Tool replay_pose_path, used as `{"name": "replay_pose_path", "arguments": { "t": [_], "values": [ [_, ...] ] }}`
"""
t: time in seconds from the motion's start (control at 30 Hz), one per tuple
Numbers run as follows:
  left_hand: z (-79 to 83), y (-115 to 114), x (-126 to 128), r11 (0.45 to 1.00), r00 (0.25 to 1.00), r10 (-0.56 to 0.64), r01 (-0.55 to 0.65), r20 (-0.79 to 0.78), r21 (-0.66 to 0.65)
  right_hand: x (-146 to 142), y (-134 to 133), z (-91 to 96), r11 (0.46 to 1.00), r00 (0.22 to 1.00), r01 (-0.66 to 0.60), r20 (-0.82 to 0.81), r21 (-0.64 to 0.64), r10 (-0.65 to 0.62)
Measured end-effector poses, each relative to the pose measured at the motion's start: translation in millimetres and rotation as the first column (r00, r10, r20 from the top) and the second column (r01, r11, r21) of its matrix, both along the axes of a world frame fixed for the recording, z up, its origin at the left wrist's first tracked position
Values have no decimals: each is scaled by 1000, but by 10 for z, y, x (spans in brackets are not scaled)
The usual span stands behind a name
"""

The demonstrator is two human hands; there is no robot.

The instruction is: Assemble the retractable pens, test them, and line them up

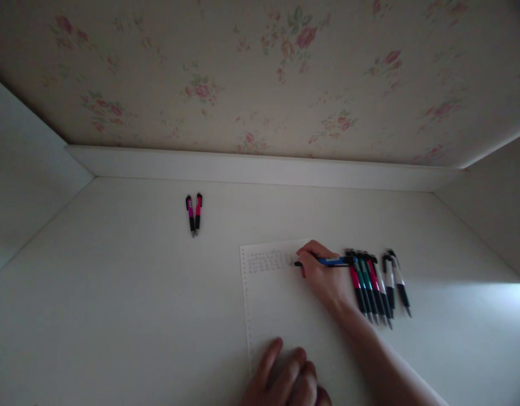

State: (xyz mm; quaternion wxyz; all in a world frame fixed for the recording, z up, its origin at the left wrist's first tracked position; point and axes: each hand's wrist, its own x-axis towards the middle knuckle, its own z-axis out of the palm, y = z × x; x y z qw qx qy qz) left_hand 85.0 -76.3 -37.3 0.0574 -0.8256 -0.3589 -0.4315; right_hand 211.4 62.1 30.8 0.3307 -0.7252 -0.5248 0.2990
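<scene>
A sheet of paper (272, 310) with punched holes down its left edge lies on the white desk, lines of small handwriting across its top. My right hand (321, 276) grips a blue pen (330, 261) with black ends, its tip at the end of the lowest written line. Fingers bent and spread apart, my left hand (287, 378) rests on the lower part of the sheet and holds nothing. Just right of my right hand lies a row of several pens (372, 287) with red, green and white barrels; my wrist is close to them.
Two pens, one purple (190, 215) and one pink (198, 214), lie together toward the back left of the desk (116, 282). Two white pens (398, 282) lie at the row's right end. A floral wall (251, 84) rises behind, with white panels at both sides.
</scene>
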Motion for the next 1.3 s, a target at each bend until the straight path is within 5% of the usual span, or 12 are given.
{"name": "replay_pose_path", "arguments": {
  "t": [0.7, 0.87, 0.93, 1.1, 1.17, 1.3],
  "values": [
    [59, 39, -32, 1000, 1000, -25, 25, -9, -10, 42, -37, -99, 997, 997, 67, -35, 23, -66],
    [96, 53, -16, 1000, 1000, -24, 24, 1, 5, 70, -46, -177, 981, 962, 153, -246, 120, -120],
    [93, 53, -3, 1000, 1000, -17, 17, 18, 5, 83, -62, -186, 982, 952, 137, -293, 134, -92],
    [-17, 21, 15, 1000, 999, -10, 9, 48, 10, 187, -197, -150, 966, 988, -78, -109, 248, 107],
    [-51, 24, -5, 999, 999, -32, 32, 33, 9, 255, -305, -138, 941, 958, -200, -147, 274, 246],
    [71, 97, -119, 973, 984, -164, 173, 67, -154, 329, -609, -155, 925, 884, -223, -335, 307, 324]
  ]
}}
